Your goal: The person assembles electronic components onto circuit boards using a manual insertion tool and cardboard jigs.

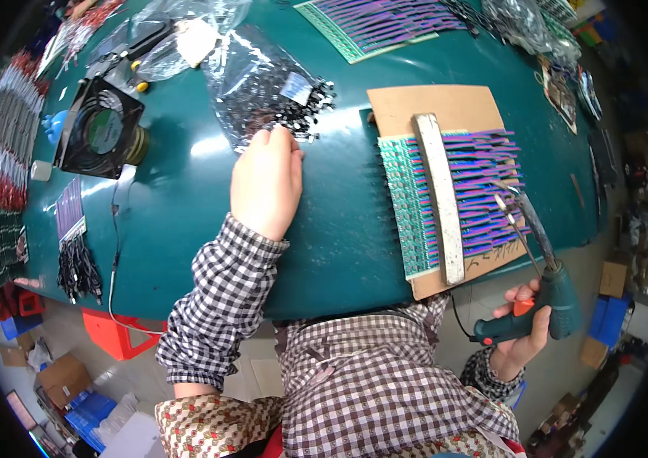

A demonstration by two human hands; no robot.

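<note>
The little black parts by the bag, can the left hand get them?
Probably yes. The left hand lies flat on the table, fingertips already at the black parts spilling from the bag; nothing sits between them.

fan (102,130) left | parts bag (263,80) centre, behind left hand (266,183) | strip board (446,198) right | soldering gun (541,294) at table edge

1. I have two hands: my left hand (266,183) and my right hand (520,336).
2. I hold one green soldering gun (545,294).
3. I see one black fan (102,128).
4. One metal bar (440,195) lies on one brown board (434,107).
</note>
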